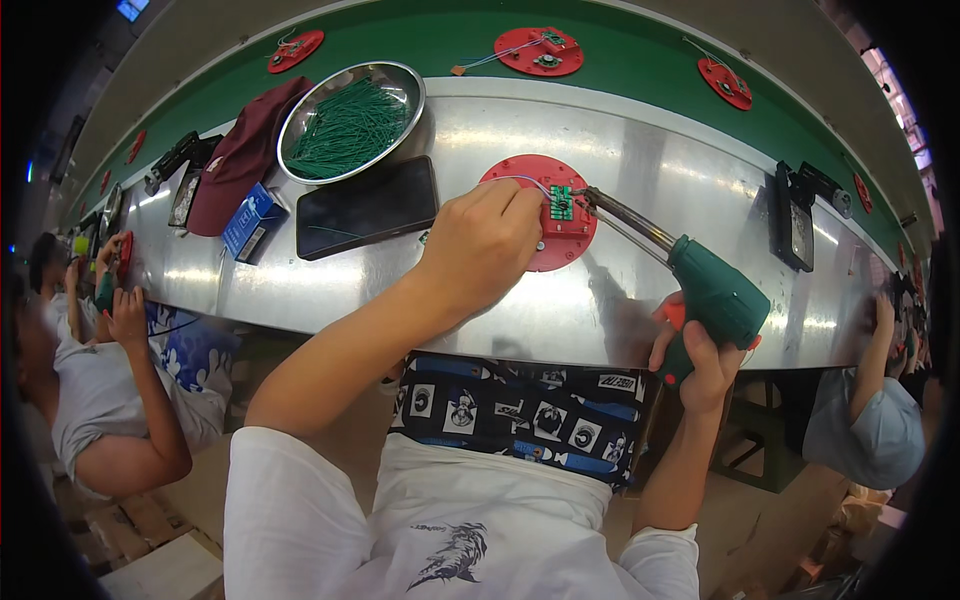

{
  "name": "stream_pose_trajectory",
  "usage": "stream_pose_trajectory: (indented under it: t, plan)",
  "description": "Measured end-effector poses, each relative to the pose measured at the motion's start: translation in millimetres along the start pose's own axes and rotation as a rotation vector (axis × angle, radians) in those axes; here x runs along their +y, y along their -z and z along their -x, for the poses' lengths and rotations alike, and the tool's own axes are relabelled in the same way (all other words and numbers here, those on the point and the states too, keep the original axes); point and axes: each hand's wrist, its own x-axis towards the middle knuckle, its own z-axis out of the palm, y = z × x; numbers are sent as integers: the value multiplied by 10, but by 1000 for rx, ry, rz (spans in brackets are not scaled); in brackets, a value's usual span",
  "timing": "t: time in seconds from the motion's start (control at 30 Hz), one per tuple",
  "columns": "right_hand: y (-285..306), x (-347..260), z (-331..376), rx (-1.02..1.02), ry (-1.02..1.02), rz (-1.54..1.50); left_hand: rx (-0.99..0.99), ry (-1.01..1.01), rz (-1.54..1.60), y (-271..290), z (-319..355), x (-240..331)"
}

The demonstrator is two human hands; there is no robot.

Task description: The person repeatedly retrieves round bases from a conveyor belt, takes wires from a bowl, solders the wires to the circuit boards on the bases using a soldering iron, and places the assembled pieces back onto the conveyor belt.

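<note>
One bowl [409, 90], green wires [348, 130] inside (heaped), held soldering gun [722, 290]

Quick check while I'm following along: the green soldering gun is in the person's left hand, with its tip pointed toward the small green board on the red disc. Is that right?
Not quite: the head view shows the green soldering gun in the right hand, not the left. Its tip does point toward the small green board on the red disc.
</note>
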Motion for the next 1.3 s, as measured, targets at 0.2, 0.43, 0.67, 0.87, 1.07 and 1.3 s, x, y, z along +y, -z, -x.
stream_pose_trajectory:
  t: [0.2,0.43,0.67,0.87,1.07,1.3]
  plan:
    - [-25,-19,24,-3,13,13,24,-12,33,31,-19,30]
    - [-63,-75,22,-24,2,106,28,-33,12,16,-9,4]
    - [-77,-86,2,-23,-19,117,35,-41,31,1,-6,-8]
    - [28,-70,-7,-135,-66,198,42,-47,29,-1,-7,-18]
    - [64,-37,-42,-118,-96,148,31,-34,34,3,-6,-19]
    - [24,-72,-87,-8,-113,-59,26,-32,29,13,-3,-19]
